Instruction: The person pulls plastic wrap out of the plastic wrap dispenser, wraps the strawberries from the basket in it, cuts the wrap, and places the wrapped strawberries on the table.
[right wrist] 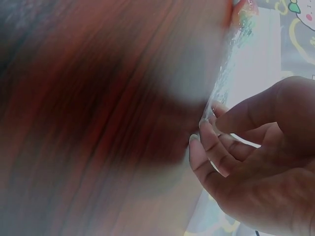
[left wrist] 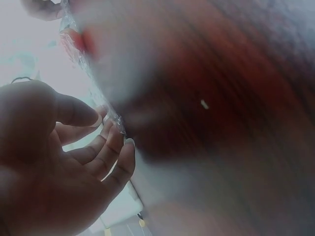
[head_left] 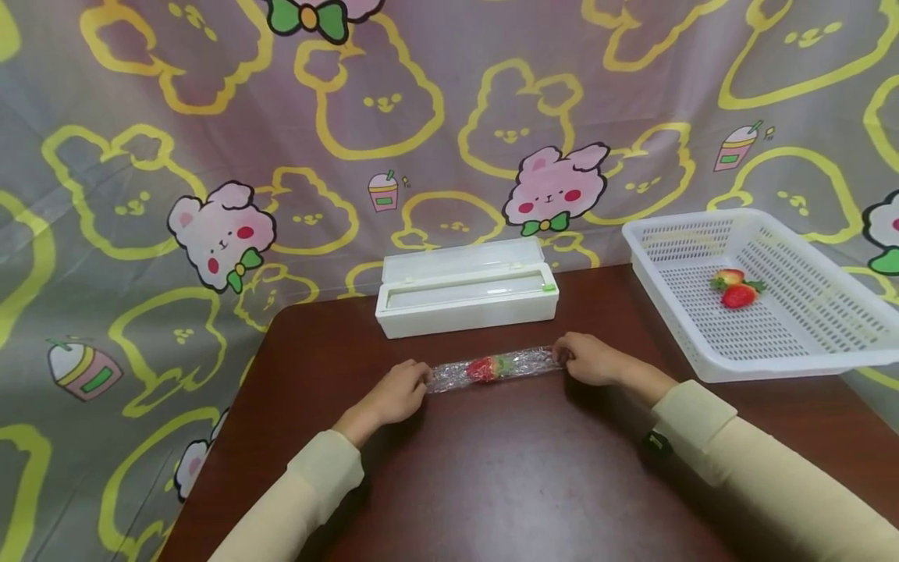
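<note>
A red strawberry (head_left: pixel 483 369) with green leaves lies wrapped in a long strip of crinkled clear plastic wrap (head_left: pixel 523 361), at the middle of the strip. My left hand (head_left: pixel 395 393) pinches the strip's left end between thumb and fingers. At the other end, the fingertips of my right hand (head_left: pixel 594 360) pinch the film in the same way. Both wrist views show the thumb close against the fingers with film (left wrist: pixel 114 119) running out from them. The strip stretches fairly straight between the two hands, low over the dark wooden table (head_left: pixel 492 468).
Behind the strip stands a long white cling film box (head_left: pixel 467 316), its clear lid (head_left: pixel 463 261) raised and a green slider (head_left: pixel 549 288) at its right end. On the right a white plastic basket (head_left: pixel 702 367) holds strawberries (head_left: pixel 740 295). A patterned curtain (head_left: pixel 449 117) hangs behind the table.
</note>
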### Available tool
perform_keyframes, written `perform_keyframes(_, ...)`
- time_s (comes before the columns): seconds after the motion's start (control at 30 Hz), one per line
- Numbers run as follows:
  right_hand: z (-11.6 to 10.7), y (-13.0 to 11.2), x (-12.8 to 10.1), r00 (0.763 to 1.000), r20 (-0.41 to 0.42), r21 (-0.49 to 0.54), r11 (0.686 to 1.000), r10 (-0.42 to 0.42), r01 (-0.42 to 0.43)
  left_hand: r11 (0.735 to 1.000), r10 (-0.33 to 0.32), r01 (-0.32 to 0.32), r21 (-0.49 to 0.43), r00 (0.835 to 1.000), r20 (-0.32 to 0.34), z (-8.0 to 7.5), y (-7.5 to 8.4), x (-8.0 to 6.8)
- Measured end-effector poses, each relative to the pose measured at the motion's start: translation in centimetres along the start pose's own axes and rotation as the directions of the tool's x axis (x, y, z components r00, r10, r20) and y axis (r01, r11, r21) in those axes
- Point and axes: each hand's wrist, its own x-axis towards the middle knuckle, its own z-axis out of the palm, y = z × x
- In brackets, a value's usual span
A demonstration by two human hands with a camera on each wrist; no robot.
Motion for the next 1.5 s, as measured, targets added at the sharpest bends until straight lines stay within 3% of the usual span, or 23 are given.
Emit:
perform_keyframes(0.3, -1.0, -0.5, 0.5, 0.999, 0.044, -0.061, 0.998, 0.0, 0.003, 1.0, -0.005, 0.005, -0.005, 0.999, 0.032, -0.8, 0.0, -0.1)
perform_keyframes(0.5, -1.5, -4.1, 1.9, 0.993, 0.009, -0.174, 0.978, -0.119, 0.119, 0.997, 0.069, -0.069, 0.029, 0.997, 0.019, -2.4, 1.7, 0.8)
perform_keyframes(0.6, -0.2, -6.0, 3.9, 0.981, 0.06, -0.249, 0.949, -0.183, 0.192, 0.997, 0.072, -0.073, 0.019, 0.996, 0.049, -2.7, 2.8, 1.8)
perform_keyframes(0.73, 2.3, -7.2, 6.2, 0.969, 0.139, -0.362, 0.9, -0.207, 0.244, 1.0, 0.025, -0.024, -0.007, 0.989, 0.148, -2.5, 3.6, 3.4)
perform_keyframes(0.87, 4.0, -7.4, 7.0, 0.968, 0.125, -0.408, 0.878, -0.219, 0.251, 0.998, -0.051, 0.057, -0.017, 0.973, 0.227, -2.3, 4.1, 4.1)
perform_keyframes(1.0, 4.2, -7.8, 6.8, 0.954, 0.065, -0.447, 0.847, -0.292, 0.289, 0.993, -0.1, 0.113, -0.042, 0.967, 0.232, -2.5, 4.4, 4.2)
perform_keyframes(1.23, 3.9, -8.9, 5.2, 0.906, -0.022, -0.527, 0.775, -0.423, 0.349, 0.964, -0.133, 0.181, -0.193, 0.962, 0.237, -2.6, 5.2, 4.0)
perform_keyframes(1.33, 3.9, -9.0, 4.6, 0.894, -0.033, -0.525, 0.769, -0.447, 0.365, 0.965, -0.104, 0.154, -0.213, 0.968, 0.23, -2.5, 5.2, 3.9)
perform_keyframes(1.5, 3.5, -8.6, 3.7, 0.883, -0.082, -0.487, 0.791, -0.462, 0.369, 0.971, 0.042, -0.009, -0.237, 0.99, 0.137, -2.7, 5.1, 3.6)
